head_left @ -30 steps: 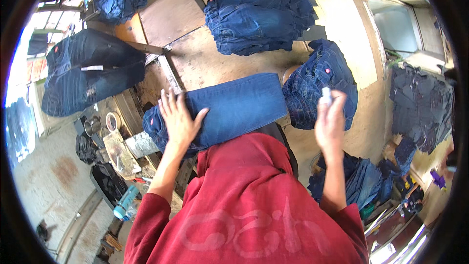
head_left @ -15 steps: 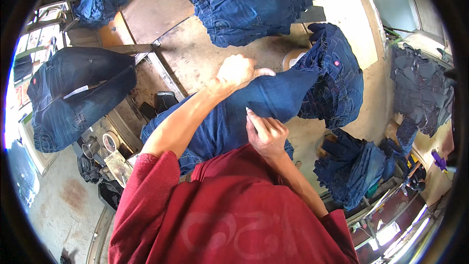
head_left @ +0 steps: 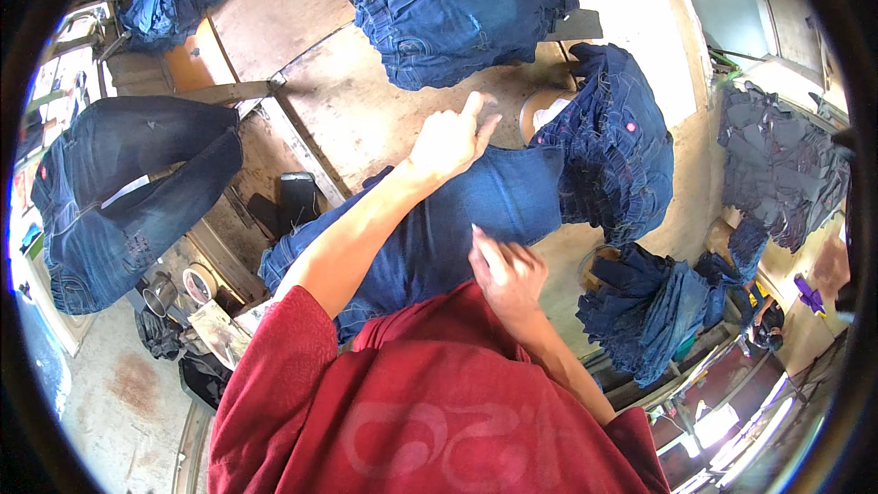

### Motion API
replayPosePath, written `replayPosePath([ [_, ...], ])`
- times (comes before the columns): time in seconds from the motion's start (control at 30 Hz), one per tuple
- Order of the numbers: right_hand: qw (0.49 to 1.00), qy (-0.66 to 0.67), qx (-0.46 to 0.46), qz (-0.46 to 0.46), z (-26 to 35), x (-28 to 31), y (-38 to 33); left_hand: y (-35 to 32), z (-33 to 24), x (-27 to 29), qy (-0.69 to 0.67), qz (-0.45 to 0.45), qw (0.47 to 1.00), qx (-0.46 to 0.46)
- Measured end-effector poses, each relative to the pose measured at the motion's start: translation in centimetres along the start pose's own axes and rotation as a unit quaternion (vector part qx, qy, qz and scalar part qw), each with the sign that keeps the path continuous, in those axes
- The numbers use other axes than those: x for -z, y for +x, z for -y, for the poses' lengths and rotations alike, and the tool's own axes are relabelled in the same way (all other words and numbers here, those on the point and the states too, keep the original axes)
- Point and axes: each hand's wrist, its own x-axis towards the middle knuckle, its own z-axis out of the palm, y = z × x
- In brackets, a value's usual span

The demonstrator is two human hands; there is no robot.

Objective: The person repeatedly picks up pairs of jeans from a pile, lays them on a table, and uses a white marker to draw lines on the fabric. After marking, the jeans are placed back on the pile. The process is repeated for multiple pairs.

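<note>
A blue denim garment point(head_left: 498, 192), looking like a pair of jeans, is stretched across in front of me, its near part against my red shirt. My left hand point(head_left: 450, 139) hovers at its far edge, thumb and forefinger apart and nothing between them. Over the near side of the denim is my right hand point(head_left: 509, 276), its fingers curled and the forefinger pointing forward against the cloth. Whatever its fingertips may hold is too small to make out. The garment's right end touches a heap of dark blue jeans point(head_left: 622, 142).
Beyond lies a big stack of jeans point(head_left: 466, 18) on a board. Dark jeans point(head_left: 137, 183) hang at the left, above a tape roll point(head_left: 198, 284) and a metal cup point(head_left: 160, 295). More denim point(head_left: 645, 316) is piled at the right, with black garments point(head_left: 782, 165) farther off.
My left hand has come off the cloth, its thumb and forefinger now spread. My right hand has drawn slightly nearer to me. The denim's right end, pulled narrow before, now lies wider and flatter.
</note>
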Motion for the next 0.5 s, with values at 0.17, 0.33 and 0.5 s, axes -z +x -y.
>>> replayPosePath([
  [0.17,0.992,0.072,-0.008,-0.106,-0.1,0.1,-0.9,-0.2,0.8,-1.1,0.01,-0.018,1.0,0.002],
  [0.33,0.995,0.036,0.005,-0.091,-0.3,-2.1,4.0,-0.1,1.1,-1.5,-0.029,-0.032,0.999,0.002],
  [0.5,0.996,-0.016,0.008,-0.085,0.2,-2.3,5.9,-0.1,1.1,-1.5,-0.009,-0.02,1.0,0.013],
])
